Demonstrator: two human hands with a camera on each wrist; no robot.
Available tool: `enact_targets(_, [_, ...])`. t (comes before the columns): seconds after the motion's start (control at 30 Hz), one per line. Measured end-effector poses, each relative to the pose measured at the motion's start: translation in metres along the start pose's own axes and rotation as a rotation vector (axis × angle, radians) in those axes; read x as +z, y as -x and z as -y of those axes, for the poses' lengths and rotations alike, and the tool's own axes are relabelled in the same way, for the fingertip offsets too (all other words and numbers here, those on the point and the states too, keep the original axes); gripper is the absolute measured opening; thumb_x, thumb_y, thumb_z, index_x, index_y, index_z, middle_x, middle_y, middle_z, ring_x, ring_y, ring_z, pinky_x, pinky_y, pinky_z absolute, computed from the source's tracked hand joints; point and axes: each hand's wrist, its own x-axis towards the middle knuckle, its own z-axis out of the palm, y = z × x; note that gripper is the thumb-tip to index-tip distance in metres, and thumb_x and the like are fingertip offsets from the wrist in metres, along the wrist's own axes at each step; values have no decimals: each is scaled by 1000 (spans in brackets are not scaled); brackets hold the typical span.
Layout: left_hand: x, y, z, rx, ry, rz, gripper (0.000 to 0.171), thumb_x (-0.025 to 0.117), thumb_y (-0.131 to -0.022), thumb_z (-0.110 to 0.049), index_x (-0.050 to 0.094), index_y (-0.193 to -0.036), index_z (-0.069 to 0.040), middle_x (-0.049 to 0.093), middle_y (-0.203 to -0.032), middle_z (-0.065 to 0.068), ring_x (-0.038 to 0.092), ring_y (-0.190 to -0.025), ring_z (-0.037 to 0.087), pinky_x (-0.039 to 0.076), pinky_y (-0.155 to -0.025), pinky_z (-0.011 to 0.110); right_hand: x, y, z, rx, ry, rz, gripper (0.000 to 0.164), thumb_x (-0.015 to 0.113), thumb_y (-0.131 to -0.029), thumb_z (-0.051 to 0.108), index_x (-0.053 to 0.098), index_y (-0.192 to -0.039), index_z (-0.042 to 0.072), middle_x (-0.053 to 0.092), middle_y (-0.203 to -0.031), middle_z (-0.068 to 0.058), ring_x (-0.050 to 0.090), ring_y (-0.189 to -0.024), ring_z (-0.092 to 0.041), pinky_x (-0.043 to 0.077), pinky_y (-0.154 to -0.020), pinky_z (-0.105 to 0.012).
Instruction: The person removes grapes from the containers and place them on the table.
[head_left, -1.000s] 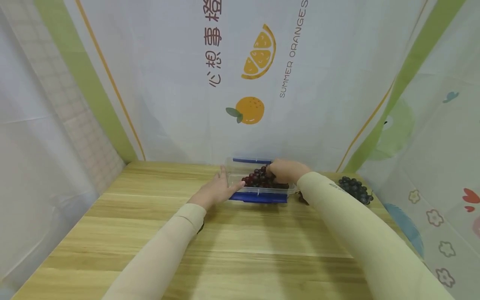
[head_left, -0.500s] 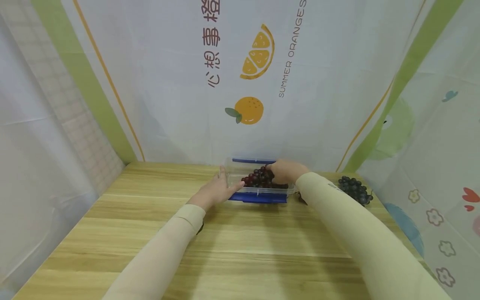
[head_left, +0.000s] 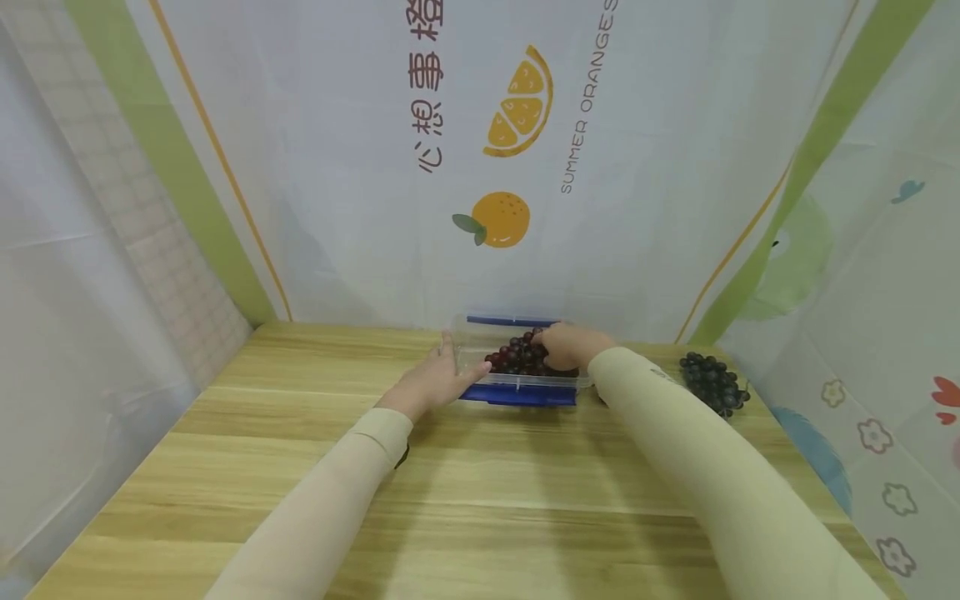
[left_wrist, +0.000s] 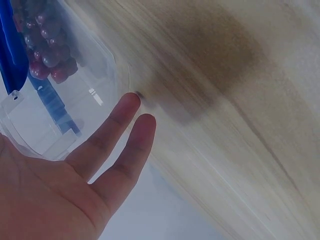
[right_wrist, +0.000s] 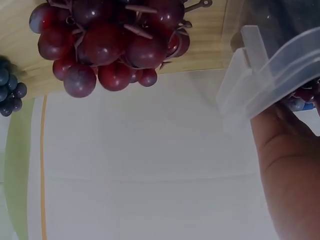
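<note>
1. Your left hand lies against the left end of the clear plastic rectangular container with blue side flaps. Its thumb reaches along the near left corner, and the other fingers are straight and spread; in the left wrist view, two of them extend just beside the clear wall. It is wide apart and grips nothing.
2. Your right hand reaches over the container's right end, with its fingers bent down onto the bunch of dark red round grapes inside. The fingertips are partly hidden, so you cannot tell whether they have hold of the fruit or only touch it.
3. Those grapes sit in the middle and right of the container, which rests near the far edge of the light wood-grain table.
4. A second bunch of red grapes lies on the table just outside the container's right end; your right arm mostly covers it in the head view.
5. Farther right, well apart from the container, lies a bunch of black grapes.
6. Behind the table hangs a white cloth printed with oranges.
</note>
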Motion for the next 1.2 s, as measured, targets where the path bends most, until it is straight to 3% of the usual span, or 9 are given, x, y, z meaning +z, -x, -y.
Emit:
enact_targets(0.13, [0, 0, -3, 2, 2, -3, 127, 34, -90, -95, -19, -169, -11, 12, -178, 24, 31, -160, 46, 33, -127, 65, -6, 6, -1, -19, -20, -25, 52, 59, -104, 3, 53, -156, 3, 56, -158, -21, 56, -145, -39, 51, -117, -50])
enact_targets(0.3, [0, -1, -5, 18, -7, -6, 127, 34, -91, -95, -20, -169, -11, 16, -178, 23, 30, -161, 43, 31, -129, 62, -16, 14, -3, -30, -66, -22, 56, 67, -95, -3, 59, -150, 3, 62, -152, -18, 66, -127, -31, 61, -96, -39])
enact_targets(0.37, [0, -2, -5, 27, -11, -7, 127, 34, -91, -95, -19, -168, -10, 18, -177, 23, 30, -162, 42, 31, -129, 61, -22, 17, -2, -37, -71, -9, 58, 68, -92, -3, 60, -148, 4, 65, -147, -17, 67, -115, -27, 59, -84, -34])
enact_targets(0.47, [-1, -1, -6, 30, -15, -5, 127, 34, -91, -95, -21, -168, -10, 22, -177, 21, 33, -161, 40, 33, -129, 60, -30, 22, -1, -49, -69, 5, 57, 69, -91, -4, 61, -147, 5, 66, -143, -15, 64, -108, -24, 55, -77, -30])
enact_targets(0.7, [-2, -1, -9, 16, -60, -17, 128, 30, -89, -97, -20, -168, -10, 42, -168, 20, 55, -146, 42, 50, -114, 59, -49, 33, -2, -85, -4, -44, 46, 71, -92, -2, 68, -137, 6, 65, -134, -16, 61, -104, -24, 53, -78, -32])
enact_targets(0.83, [-1, -1, -9, 9, -83, -25, 128, 28, -89, -97, -18, -169, -8, 48, -164, 20, 62, -138, 42, 56, -106, 58, -64, 39, -1, -110, 62, -112, 26, 65, -92, -7, 72, -115, 5, 64, -109, -12, 53, -90, -23, 48, -75, -33])
enact_targets(0.97, [0, -1, -7, 8, -90, -30, 128, 29, -90, -96, -18, -169, -7, 54, -160, 20, 67, -132, 40, 59, -99, 55, -81, 43, 3, -154, 116, -209, 15, 63, -92, -10, 71, -96, 2, 67, -90, -9, 55, -79, -21, 52, -75, -36])
enact_targets(1.13, [-1, 0, -3, 1, -101, -30, 127, 29, -91, -95, -17, -169, -5, 62, -154, 18, 72, -123, 37, 61, -91, 51, -86, 45, 12, -135, 153, -214, 14, 69, -95, -3, 74, -104, 7, 73, -103, -9, 64, -90, -24, 58, -86, -41])
enact_targets(1.2, [0, 1, -3, 3, -99, -35, 127, 29, -91, -95, -15, -169, -5, 58, -157, 18, 71, -127, 38, 60, -95, 52, -79, 42, 14, -124, 173, -195, 17, 70, -96, 1, 76, -110, 8, 75, -108, -9, 67, -95, -25, 59, -90, -42])
